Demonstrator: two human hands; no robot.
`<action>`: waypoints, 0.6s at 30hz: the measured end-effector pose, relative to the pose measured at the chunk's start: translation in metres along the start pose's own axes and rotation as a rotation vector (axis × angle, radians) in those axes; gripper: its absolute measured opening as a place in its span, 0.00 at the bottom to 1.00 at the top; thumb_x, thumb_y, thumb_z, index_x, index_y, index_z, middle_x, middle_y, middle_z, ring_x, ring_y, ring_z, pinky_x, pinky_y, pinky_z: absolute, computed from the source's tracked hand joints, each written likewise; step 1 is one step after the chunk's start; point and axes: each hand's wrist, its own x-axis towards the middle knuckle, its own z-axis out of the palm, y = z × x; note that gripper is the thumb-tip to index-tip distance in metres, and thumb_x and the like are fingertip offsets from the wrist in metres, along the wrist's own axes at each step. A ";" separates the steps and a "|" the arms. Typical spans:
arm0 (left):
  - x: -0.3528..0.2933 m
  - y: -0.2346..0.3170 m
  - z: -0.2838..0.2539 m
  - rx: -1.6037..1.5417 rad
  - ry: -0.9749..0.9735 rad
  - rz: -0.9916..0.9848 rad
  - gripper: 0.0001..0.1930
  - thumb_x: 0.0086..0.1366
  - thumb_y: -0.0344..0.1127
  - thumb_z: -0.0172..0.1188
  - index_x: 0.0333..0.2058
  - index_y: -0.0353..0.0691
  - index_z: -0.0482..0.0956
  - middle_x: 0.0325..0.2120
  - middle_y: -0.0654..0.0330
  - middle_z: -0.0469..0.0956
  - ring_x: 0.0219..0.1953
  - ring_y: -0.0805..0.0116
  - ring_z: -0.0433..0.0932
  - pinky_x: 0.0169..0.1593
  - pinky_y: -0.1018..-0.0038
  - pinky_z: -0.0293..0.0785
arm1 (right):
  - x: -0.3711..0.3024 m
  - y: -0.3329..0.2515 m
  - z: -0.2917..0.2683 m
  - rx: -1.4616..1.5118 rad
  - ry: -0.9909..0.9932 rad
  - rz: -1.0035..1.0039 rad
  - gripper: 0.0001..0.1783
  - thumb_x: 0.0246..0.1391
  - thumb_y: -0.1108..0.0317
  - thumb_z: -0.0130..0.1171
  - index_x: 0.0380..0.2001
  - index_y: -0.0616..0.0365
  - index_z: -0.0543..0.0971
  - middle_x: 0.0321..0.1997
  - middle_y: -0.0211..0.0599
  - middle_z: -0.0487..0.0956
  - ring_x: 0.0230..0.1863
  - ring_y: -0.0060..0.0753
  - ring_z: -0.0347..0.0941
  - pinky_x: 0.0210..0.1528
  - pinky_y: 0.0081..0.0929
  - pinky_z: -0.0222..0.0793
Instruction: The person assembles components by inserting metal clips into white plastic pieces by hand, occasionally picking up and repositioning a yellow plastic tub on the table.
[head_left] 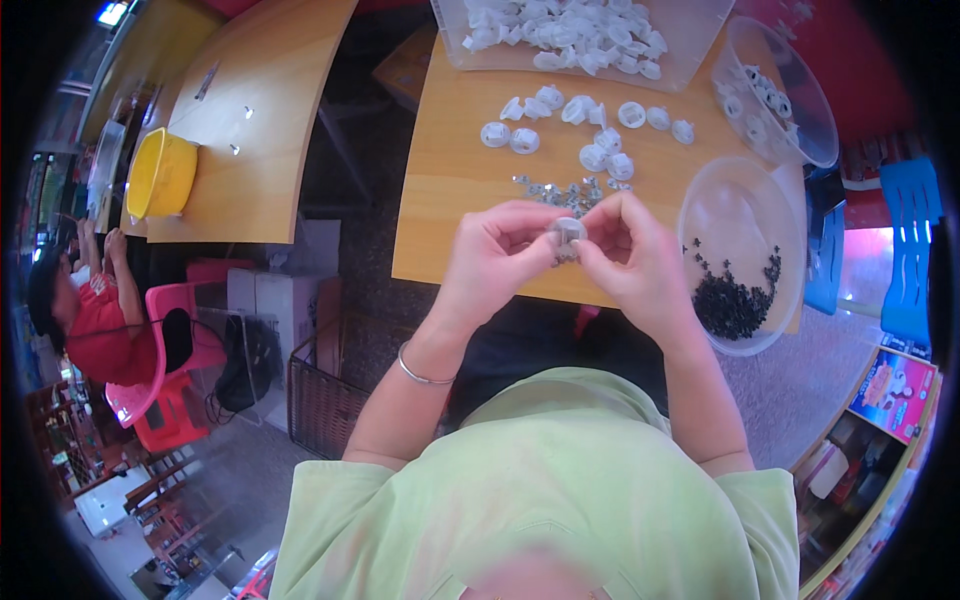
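Observation:
Over the near edge of the table, my left hand point(500, 250) and my right hand point(636, 255) meet around one small round white plastic part point(570, 230). Fingertips of both hands pinch it from either side; the thumbs press near its middle. Just beyond my fingers lies a loose pile of small silvery metal pieces point(575, 192). Several similar white plastic parts point(605, 155) are scattered farther up the table. To the right of my right hand, a round translucent tub point(722, 190) holds a heap of tiny black pieces point(735, 303).
A clear bin point(690, 75) of white parts stands at the table's far edge, with another clear tub point(822, 135) at far right. Leftward is a second table point(265, 130) with a yellow basin point(165, 175); a seated person in red point(105, 330) works beside it. Blue chairs point(908, 240) stand right.

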 end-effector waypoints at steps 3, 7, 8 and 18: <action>-0.001 0.015 -0.025 -0.037 0.107 0.012 0.11 0.58 0.25 0.57 0.41 0.31 0.77 0.39 0.57 0.78 0.39 0.73 0.77 0.46 0.78 0.73 | 0.005 -0.002 -0.001 0.001 -0.054 -0.048 0.09 0.48 0.76 0.57 0.34 0.62 0.71 0.28 0.31 0.76 0.30 0.22 0.74 0.34 0.21 0.71; 0.012 0.061 -0.130 0.127 0.464 0.285 0.14 0.57 0.24 0.58 0.43 0.30 0.76 0.37 0.57 0.78 0.38 0.73 0.77 0.45 0.79 0.73 | 0.004 0.006 -0.028 -0.205 -0.021 -0.084 0.09 0.49 0.77 0.56 0.36 0.62 0.73 0.31 0.30 0.75 0.35 0.19 0.72 0.39 0.17 0.68; 0.016 0.079 -0.167 0.321 0.587 0.419 0.14 0.58 0.25 0.58 0.44 0.29 0.75 0.37 0.56 0.78 0.38 0.73 0.77 0.44 0.79 0.73 | 0.001 0.005 -0.038 -0.213 0.026 -0.073 0.09 0.49 0.77 0.55 0.36 0.63 0.73 0.32 0.30 0.74 0.35 0.18 0.71 0.40 0.17 0.67; 0.006 0.206 -0.570 1.381 1.350 0.158 0.23 0.53 0.48 0.62 0.45 0.41 0.78 0.34 0.55 0.80 0.36 0.69 0.78 0.43 0.72 0.71 | -0.023 0.002 -0.092 -0.360 0.147 0.042 0.08 0.50 0.78 0.54 0.36 0.65 0.73 0.32 0.31 0.74 0.34 0.20 0.72 0.40 0.18 0.67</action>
